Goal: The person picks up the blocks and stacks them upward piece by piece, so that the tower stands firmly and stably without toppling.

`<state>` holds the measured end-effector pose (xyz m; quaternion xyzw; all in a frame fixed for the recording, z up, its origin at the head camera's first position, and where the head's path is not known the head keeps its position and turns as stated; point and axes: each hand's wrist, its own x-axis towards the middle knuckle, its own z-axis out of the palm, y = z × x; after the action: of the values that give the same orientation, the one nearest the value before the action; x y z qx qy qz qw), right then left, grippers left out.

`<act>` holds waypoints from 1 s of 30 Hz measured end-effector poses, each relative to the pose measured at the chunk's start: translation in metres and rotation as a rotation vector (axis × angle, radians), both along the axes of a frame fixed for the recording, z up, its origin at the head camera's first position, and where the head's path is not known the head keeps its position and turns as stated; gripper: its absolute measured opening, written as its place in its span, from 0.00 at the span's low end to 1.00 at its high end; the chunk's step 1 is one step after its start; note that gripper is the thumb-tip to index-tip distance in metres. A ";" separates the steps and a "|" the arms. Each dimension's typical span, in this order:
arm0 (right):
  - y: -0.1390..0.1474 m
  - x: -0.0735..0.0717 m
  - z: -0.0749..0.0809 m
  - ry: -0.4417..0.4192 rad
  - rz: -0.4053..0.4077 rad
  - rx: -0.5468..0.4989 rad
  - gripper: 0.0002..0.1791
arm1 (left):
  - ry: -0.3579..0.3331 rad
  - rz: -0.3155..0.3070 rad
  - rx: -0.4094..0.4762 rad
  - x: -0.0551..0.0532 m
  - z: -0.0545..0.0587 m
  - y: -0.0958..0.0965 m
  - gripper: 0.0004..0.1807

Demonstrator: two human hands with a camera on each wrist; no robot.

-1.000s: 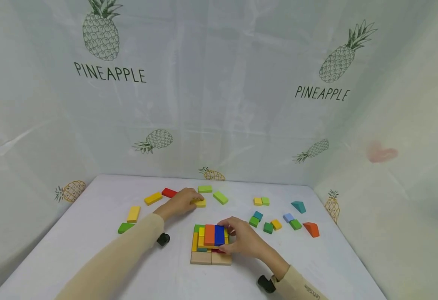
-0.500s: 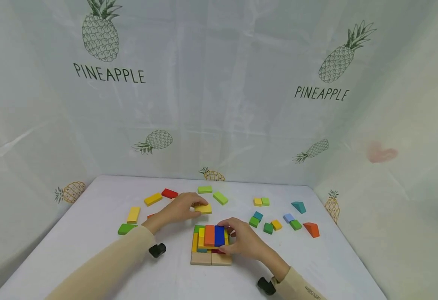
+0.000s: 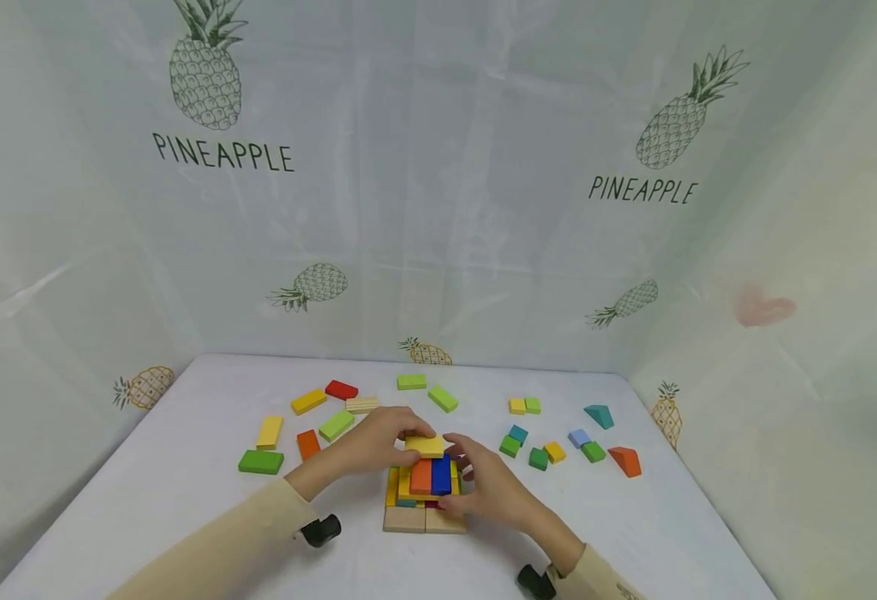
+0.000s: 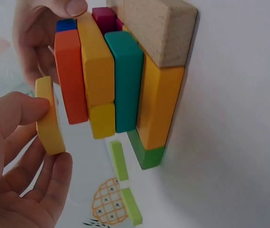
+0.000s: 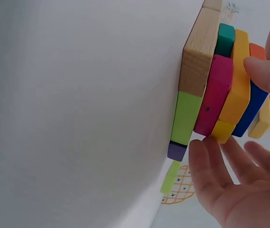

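My left hand pinches a pale yellow block between thumb and fingers. It holds this block close over the top of a layered block stack, overlapping its far edge in the head view. On the stack's top lie an orange block and a blue block side by side. Lower layers show yellow blocks, a teal block, a magenta block and plain wooden blocks. My right hand grips the stack's right side, its thumb at the near end and its fingers at the far end.
Left of the stack lie loose blocks, among them a green block and an orange-red block. Behind it are two light green blocks. Several small cubes and triangular blocks are spread at the right. A curtain stands behind the table.
My left hand has picked up the pale yellow block from the back of the table and brought it nearer and rightward over the stack. My right hand has stayed at the stack.
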<state>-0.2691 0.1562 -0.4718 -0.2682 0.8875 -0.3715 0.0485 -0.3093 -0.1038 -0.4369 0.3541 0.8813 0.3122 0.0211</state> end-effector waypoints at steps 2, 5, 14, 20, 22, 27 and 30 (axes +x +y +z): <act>0.001 0.001 0.000 0.006 0.006 -0.023 0.49 | -0.011 0.007 0.000 0.001 -0.002 0.003 0.16; 0.002 0.003 -0.001 0.028 0.016 -0.052 0.48 | -0.023 0.011 0.004 0.001 -0.006 0.006 0.16; 0.005 0.004 -0.001 0.059 0.035 -0.050 0.42 | -0.030 0.007 0.024 0.000 -0.015 0.006 0.19; 0.005 0.003 -0.001 0.057 0.031 -0.038 0.41 | -0.081 0.042 0.039 0.000 -0.019 0.004 0.18; 0.005 0.003 -0.001 0.052 0.031 -0.041 0.41 | -0.101 0.050 0.048 0.002 -0.018 0.003 0.16; 0.005 0.003 -0.002 0.067 0.035 -0.044 0.43 | -0.105 0.038 0.059 0.004 -0.017 0.004 0.15; 0.006 0.004 -0.002 0.072 0.031 -0.041 0.43 | -0.101 0.033 0.060 0.004 -0.016 0.005 0.15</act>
<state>-0.2653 0.1619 -0.4734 -0.2962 0.8765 -0.3791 0.0169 -0.3054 -0.0988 -0.4527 0.3239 0.8751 0.3562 0.0500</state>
